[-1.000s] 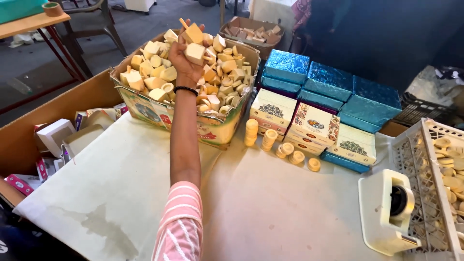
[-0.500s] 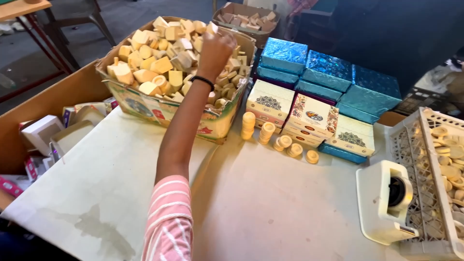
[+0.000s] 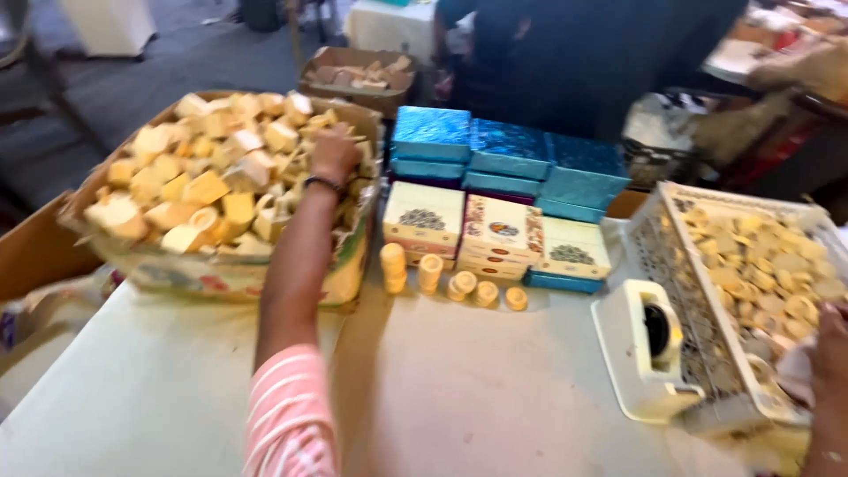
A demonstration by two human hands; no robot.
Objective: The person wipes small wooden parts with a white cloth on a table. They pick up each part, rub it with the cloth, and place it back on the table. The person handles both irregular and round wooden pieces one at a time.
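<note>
My left hand (image 3: 334, 155), with a dark band at the wrist and a pink striped sleeve, reaches into a large cardboard box (image 3: 221, 276) heaped with pale yellow blocks (image 3: 208, 187). The fingers are buried among the blocks at the box's far right side, so their grip is hidden. My right hand (image 3: 830, 353) shows only partly at the lower right edge. It lies against the near corner of a white plastic basket (image 3: 658, 256) filled with round yellow pieces (image 3: 768, 265), with something white beside it.
Shiny blue boxes (image 3: 508, 150) and patterned cream boxes (image 3: 499, 230) are stacked mid-table, with short stacks of round yellow discs (image 3: 430, 272) in front. A white device (image 3: 649, 349) leans on the basket. A person in dark clothes (image 3: 574, 53) stands behind; another cardboard box (image 3: 358, 75) sits further back.
My left hand, raised with a block above the box before, has dropped down into the pile. The view has shifted right, bringing the basket and my right hand into sight.
</note>
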